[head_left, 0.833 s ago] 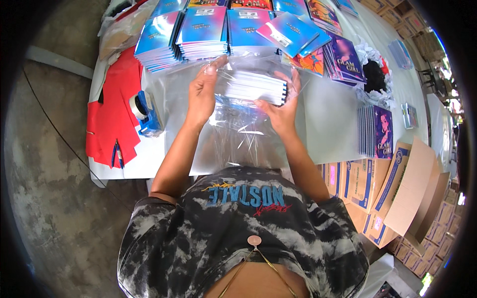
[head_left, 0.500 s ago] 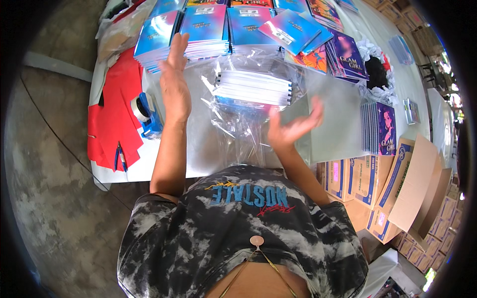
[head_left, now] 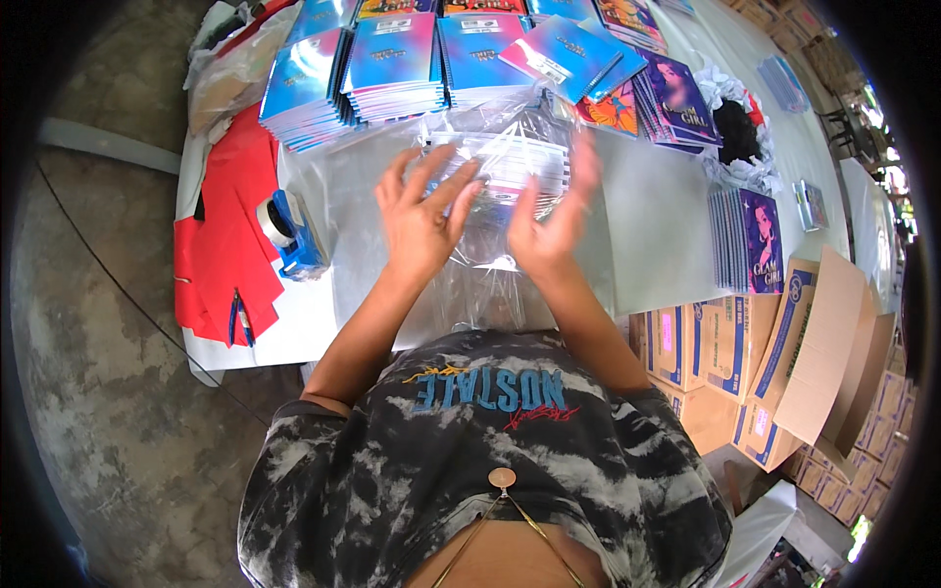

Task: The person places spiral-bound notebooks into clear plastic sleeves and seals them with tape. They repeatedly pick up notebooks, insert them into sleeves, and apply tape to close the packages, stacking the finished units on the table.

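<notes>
Notebook stack [head_left: 515, 169] in film [head_left: 487, 257], near labelled notebooks [head_left: 390, 59]

- The bundle of notebooks [head_left: 520, 160] lay in plastic film [head_left: 485, 294] at mid-table [head_left: 652, 250], before the person.
- The left hand [head_left: 420, 220] was at its near left side, the right hand [head_left: 551, 233] at its right end.
- Behind it stood rows of notebook stacks [head_left: 392, 64], with loose notebooks [head_left: 569, 57] across their right part.
- Left of the film stood a tape dispenser [head_left: 302, 240], just beside sheets [head_left: 223, 235] farther left; pens [head_left: 237, 318] lay on the sheets' near end.
- To the right stood another notebook stack [head_left: 750, 240]; cartons [head_left: 720, 343] were just beyond the table's near right edge.
</notes>
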`<state>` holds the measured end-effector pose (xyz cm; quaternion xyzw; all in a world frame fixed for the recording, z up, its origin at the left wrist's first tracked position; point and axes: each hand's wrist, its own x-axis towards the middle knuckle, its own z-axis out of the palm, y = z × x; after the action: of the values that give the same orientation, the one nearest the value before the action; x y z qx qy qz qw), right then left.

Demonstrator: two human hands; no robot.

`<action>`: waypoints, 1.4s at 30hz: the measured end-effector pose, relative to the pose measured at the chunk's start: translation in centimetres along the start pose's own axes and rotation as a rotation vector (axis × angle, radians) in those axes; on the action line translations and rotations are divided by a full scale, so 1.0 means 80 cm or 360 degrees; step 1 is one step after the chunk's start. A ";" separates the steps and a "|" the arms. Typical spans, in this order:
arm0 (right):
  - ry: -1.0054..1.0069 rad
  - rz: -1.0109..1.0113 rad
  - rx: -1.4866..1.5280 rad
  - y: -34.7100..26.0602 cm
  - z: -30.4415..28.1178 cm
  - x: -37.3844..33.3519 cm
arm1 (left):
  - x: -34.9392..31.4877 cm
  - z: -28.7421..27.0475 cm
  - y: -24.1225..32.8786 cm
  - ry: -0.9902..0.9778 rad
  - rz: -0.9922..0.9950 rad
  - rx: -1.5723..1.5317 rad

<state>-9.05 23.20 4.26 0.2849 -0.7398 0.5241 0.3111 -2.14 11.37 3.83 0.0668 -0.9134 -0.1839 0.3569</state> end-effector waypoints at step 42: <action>-0.0686 -0.0229 -0.0237 0.009 -0.019 -0.026 | 0.144 0.009 -0.037 -0.0504 0.0125 -0.0662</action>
<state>-7.96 25.07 2.64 0.4184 -0.8035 0.3717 0.2028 -11.15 5.96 9.41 -0.0730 -0.9024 -0.3619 0.2223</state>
